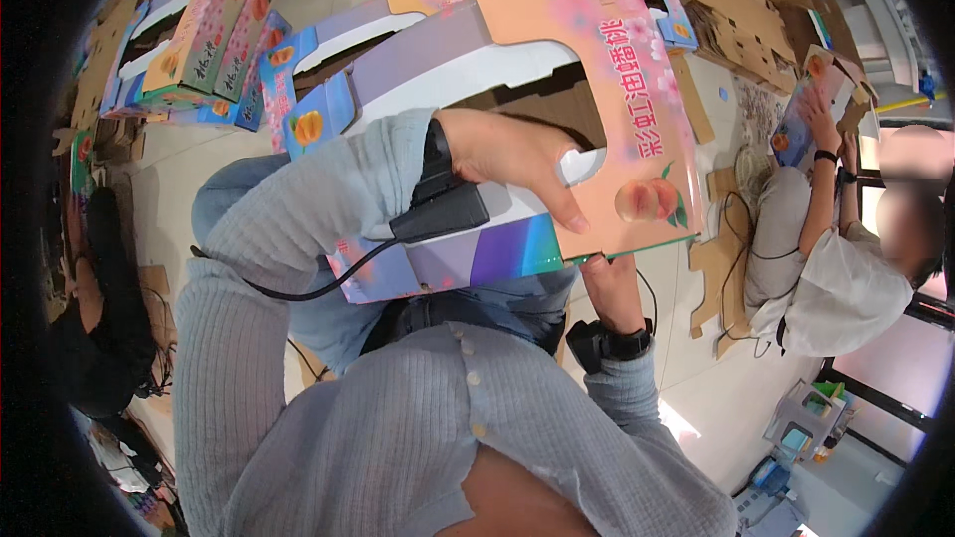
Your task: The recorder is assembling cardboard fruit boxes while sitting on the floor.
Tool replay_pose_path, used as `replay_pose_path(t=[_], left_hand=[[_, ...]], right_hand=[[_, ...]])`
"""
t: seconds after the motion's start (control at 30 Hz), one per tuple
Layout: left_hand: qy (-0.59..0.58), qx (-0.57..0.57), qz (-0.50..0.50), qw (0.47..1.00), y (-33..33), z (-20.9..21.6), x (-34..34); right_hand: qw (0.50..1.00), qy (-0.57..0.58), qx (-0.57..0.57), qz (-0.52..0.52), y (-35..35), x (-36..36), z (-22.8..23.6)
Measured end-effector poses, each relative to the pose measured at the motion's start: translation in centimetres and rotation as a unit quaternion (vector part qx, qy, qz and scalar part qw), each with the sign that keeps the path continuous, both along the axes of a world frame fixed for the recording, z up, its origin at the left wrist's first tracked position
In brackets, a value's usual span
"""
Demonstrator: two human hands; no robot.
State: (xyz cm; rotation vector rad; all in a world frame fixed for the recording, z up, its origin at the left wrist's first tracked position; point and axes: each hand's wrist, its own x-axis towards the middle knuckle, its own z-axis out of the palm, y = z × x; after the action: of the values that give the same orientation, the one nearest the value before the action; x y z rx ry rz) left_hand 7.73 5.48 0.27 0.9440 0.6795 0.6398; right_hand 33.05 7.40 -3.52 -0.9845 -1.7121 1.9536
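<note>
Across my lap, tilted, lies a printed cardboard fruit box (637, 154), peach-coloured at the right end with pictures of peaches, purple and blue along the side. Its top has a wide cut-out opening through which brown inner cardboard shows. My left hand (512, 154) reaches over the box and grips it by the end panel; the thumb presses on the peach-coloured face and the other fingers are mostly hidden in the opening. At the near right corner my right hand (612, 290) holds the lower edge, its fingers largely hidden under the box.
More printed fruit boxes (189, 40) stand at the far left, and another box (338, 40) is just beyond mine. Flat brown cardboard pieces (736, 0) lie at the far right. A person (846, 268) on the right handles a similar box. A dark cable (328, 288) hangs from my left wrist.
</note>
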Motion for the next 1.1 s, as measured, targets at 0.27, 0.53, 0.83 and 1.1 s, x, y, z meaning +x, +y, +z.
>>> replay_pose_path(t=[0.27,0.53,0.83,1.1], left_hand=[[-0.002,-0.012,-0.028,1.0,0.4,-1.1,-0.3],[-0.024,0.051,-0.027,0.998,0.9,-2.8,-0.1],[0.033,0.062,0.025,0.997,-0.2,-1.5,-0.5],[0.229,0.221,0.207,0.925,-4.1,-0.8,0.8]], right_hand=[[0.999,0.004,-0.015,-0.033,-1.0,-1.0,0.1],[0.995,0.037,0.01,-0.088,-1.7,-1.7,-0.2],[0.996,0.042,-0.003,-0.082,-1.1,-1.9,-0.1],[0.997,0.03,-0.013,-0.065,-1.7,-1.2,-0.6]])
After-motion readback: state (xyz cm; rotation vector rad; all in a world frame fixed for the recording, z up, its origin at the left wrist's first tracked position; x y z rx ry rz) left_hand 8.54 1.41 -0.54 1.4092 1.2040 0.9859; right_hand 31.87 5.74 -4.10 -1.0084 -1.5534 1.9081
